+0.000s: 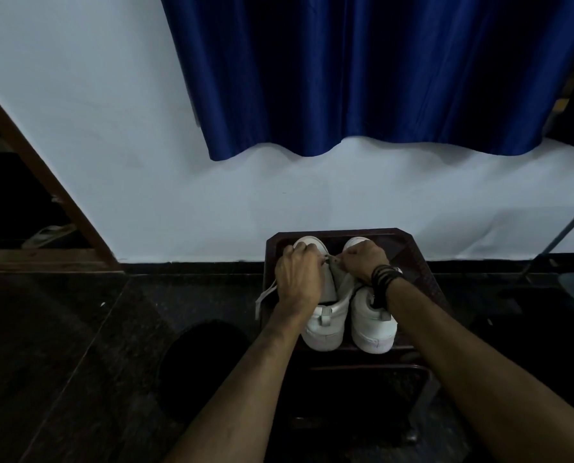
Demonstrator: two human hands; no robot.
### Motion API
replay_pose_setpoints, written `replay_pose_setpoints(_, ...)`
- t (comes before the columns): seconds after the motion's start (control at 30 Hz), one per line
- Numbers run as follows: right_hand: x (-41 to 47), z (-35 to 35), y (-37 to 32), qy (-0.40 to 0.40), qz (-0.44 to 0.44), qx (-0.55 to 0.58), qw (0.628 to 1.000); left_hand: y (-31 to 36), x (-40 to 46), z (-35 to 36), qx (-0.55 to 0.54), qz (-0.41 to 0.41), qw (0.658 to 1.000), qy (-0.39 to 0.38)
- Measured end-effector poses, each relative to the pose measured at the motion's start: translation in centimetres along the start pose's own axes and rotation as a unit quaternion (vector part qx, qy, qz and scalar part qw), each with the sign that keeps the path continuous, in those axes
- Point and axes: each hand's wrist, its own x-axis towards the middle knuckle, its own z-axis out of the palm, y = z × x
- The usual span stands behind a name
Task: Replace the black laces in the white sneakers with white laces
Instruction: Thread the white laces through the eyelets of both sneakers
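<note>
- Our left hand lies over the front of the left sneaker, fingers curled down near the tongue; they seem to pinch something at the eyelets, though what exactly is too small and dim for us to tell.
- Our right hand meets it from the other side, fingertips curled and pinching at the same spot above the grey tongue; we take it for a lace end, but cannot be sure.
- A white lace trails out from under our left hand and hangs over the left edge of the tray.
- The right sneaker stands just beside the left one, touching it, heels towards us and toes towards the wall.
- Dark bands wrap our right wrist.
- Both sneakers sit on the dark tray, which tops a small stand on a dark floor.
- Behind, a blue curtain hangs against the pale wall, and a wooden frame slants at the left.
</note>
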Motion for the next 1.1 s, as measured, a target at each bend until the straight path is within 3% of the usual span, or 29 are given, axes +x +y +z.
replay_pose_setpoints(0.3, 0.2, 0.7, 0.1, -0.004, 0.031, 0.015, 0.999, 0.4, 1.5, -0.6, -0.019, -0.084, 0.992, -0.090)
replay_pose_setpoints(0.53, 0.1, 0.9, 0.0, -0.011, 0.036, 0.015, 0.999, 0.5, 2.0, -0.3, -0.032, -0.061, 0.987, -0.148)
replay_pose_setpoints(0.7, 0.3, 1.1, 0.2, -0.007, 0.034, 0.021, 0.999, 0.3, 1.5, -0.1, -0.017, -0.045, 0.986, -0.158)
replay_pose_setpoints(0.93, -0.6, 0.8, 0.3, 0.003, 0.018, 0.023, 1.000, 1.3, 1.6, -1.1, -0.105, -0.095, 0.979, -0.147)
replay_pose_setpoints(1.1, -1.0, 0.7, 0.6, 0.002, -0.006, 0.051, 0.999, 1.8, 1.3, -0.9, -0.052, -0.082, 0.986, -0.133)
